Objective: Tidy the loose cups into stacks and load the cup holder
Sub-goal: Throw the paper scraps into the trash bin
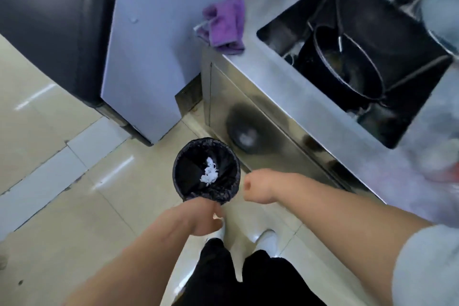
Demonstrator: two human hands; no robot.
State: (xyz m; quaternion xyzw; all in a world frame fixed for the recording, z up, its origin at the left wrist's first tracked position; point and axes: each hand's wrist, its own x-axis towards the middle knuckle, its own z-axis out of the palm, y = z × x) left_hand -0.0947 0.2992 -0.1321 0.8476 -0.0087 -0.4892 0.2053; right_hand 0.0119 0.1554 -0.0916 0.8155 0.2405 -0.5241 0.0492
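Note:
No cup or cup holder is clearly in view. I look down at a small round bin (182, 182) with a black liner on the floor, a crumpled white scrap lying inside. My left hand (202, 216) hangs at the bin's near rim, seen from the back, with its fingers curled in and nothing visible in them. To the right of the bin, my right hand (258, 187) is closed in a loose fist and looks empty. Blurred clear plastic items (437, 154) lie on the counter at the far right; what they are cannot be told.
A steel counter (293, 97) runs along the right, with a sink (293, 20) holding a dark pot (347, 67). A purple cloth (226, 25) lies on the counter's corner. A grey appliance (139, 57) stands on the left. Beige floor tiles surround my feet.

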